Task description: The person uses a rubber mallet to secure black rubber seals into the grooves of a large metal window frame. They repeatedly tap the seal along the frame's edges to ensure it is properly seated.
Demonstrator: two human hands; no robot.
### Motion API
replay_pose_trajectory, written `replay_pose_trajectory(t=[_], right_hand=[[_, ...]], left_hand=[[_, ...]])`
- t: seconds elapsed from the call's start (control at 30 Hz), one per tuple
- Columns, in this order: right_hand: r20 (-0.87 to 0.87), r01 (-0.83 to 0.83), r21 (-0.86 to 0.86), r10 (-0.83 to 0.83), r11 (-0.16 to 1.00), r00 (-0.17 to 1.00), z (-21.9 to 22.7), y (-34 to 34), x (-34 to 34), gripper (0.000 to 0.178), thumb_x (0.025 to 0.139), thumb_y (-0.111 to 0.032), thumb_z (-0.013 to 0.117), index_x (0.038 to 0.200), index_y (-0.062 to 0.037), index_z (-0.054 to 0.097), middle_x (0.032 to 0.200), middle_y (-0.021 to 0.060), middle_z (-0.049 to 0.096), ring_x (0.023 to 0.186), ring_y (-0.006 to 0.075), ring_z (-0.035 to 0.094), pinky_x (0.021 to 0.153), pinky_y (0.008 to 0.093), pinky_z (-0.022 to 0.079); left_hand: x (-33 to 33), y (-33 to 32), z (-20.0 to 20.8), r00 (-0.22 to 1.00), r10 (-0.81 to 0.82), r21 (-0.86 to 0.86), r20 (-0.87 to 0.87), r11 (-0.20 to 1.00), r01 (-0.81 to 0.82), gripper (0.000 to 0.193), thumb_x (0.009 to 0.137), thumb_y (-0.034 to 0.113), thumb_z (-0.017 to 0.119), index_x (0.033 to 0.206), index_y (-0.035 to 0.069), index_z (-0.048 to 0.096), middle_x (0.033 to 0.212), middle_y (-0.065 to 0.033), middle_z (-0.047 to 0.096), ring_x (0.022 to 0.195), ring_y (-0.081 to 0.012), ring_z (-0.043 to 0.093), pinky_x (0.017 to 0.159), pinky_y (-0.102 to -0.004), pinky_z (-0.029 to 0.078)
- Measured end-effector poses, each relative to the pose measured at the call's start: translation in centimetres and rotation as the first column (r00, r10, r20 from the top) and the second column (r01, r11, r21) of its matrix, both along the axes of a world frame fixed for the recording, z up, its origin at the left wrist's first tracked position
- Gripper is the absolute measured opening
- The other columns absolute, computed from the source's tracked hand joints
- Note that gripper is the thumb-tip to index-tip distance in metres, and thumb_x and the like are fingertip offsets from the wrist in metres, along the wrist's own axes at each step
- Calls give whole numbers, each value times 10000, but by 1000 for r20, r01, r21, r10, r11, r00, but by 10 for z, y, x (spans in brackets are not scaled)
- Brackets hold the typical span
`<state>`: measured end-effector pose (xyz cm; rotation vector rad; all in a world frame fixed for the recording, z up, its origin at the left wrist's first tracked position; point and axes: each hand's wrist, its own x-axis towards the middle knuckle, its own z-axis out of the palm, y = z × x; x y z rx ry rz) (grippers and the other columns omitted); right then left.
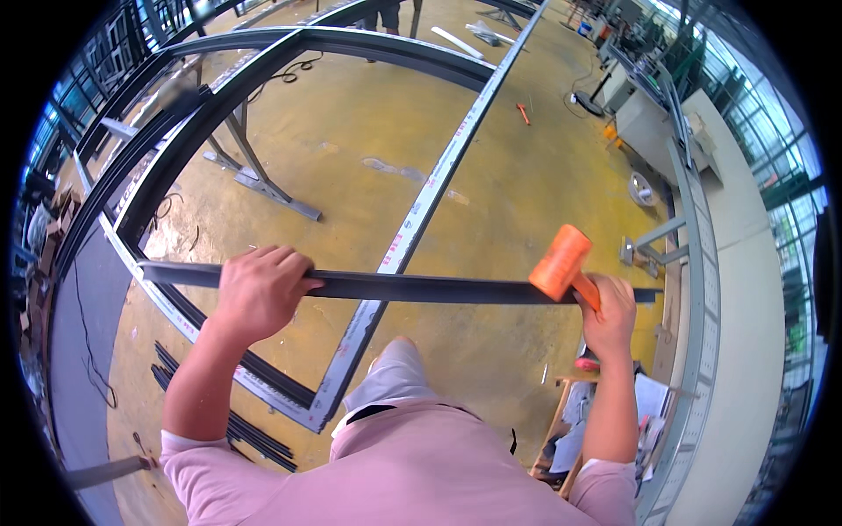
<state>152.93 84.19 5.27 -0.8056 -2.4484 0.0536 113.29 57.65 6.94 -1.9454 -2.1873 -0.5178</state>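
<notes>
My left hand [260, 294] is clamped over a long, flat, dark metal strip [395, 286] that runs left to right before me. My right hand [607, 309] grips an orange, blocky rubber mallet [561, 261] whose head touches the strip's right end. Beyond lies a large dark aluminium frame [263, 61] on steel trestles, with open, scuffed yellow floor [526, 193] to the far right.

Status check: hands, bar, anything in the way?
Left hand gripping dark bar. Right hand holding orange mallet at bar. Nothing blocking.
</notes>
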Motion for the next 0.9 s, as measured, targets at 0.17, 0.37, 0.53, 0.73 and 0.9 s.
replay_pose_trajectory(t=[0.17,0.37,0.53,0.73,0.9], right_hand=[[-9,-340,280,357,898,934,22,139,-127,236,751,8,702,963,-88,668,903,84,698,898,294,674,879,420,470],[89,-615,304,621,727,779,43,253,-282,253,743,44,640,942,-100,700,910,84,715,924,302,683,889,443,489],[239,-716,38,690,697,684,36,352,-366,307,786,37,717,1081,-45,698,1023,136,705,993,354,639,868,429,498],[571,-744,-242,712,623,410,13,367,-446,257,721,44,749,909,-17,586,868,172,613,867,400,573,763,467,449],[604,-757,-460,788,464,116,-26,345,-494,317,648,8,806,884,0,595,821,231,632,838,471,604,709,515,456]], left_hand=[[5,9,-14,945,308,13,108,950,-311,142,852,166,754,897,65,666,786,-87,618,765,-307,639,654,-417,501],[-12,57,-38,804,538,-72,254,839,-539,107,910,145,708,962,63,662,855,-125,631,827,-348,650,692,-443,519],[-17,119,-59,659,662,-193,356,742,-642,198,975,245,637,912,58,622,889,-128,654,868,-357,663,730,-464,533],[26,146,-93,360,776,-473,518,610,-636,154,998,213,594,1027,62,597,963,-144,688,929,-368,672,766,-493,523],[33,152,-116,153,876,-636,457,442,-632,177,999,225,586,991,51,619,912,-166,697,907,-398,666,767,-516,509]])
